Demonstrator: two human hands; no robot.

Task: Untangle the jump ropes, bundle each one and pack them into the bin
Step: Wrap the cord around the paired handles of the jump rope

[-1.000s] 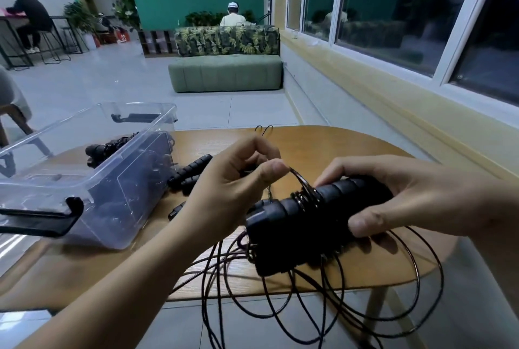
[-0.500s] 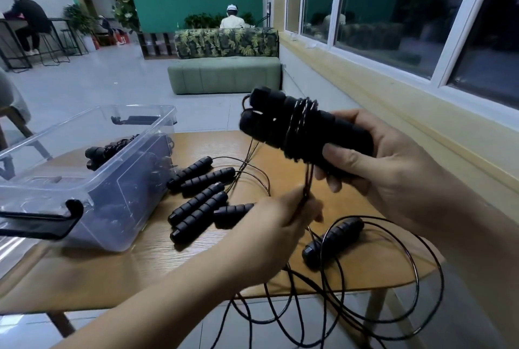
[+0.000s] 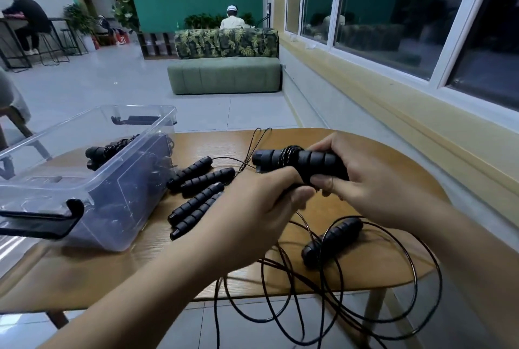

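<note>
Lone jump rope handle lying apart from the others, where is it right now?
In the head view the lone handle lies right of centre on the table, near its front edge, below the right hand, among loose cord.

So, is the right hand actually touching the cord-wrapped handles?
Touching. The head view shows the right hand with its fingers curled over the cord-wrapped handles and its thumb pressed against their underside.

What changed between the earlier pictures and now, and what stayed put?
The right hand lowered the wrapped handles toward the table. The left hand left the hanging cord and now grips the handles from below. The clear bin and loose handles stayed put.
</note>
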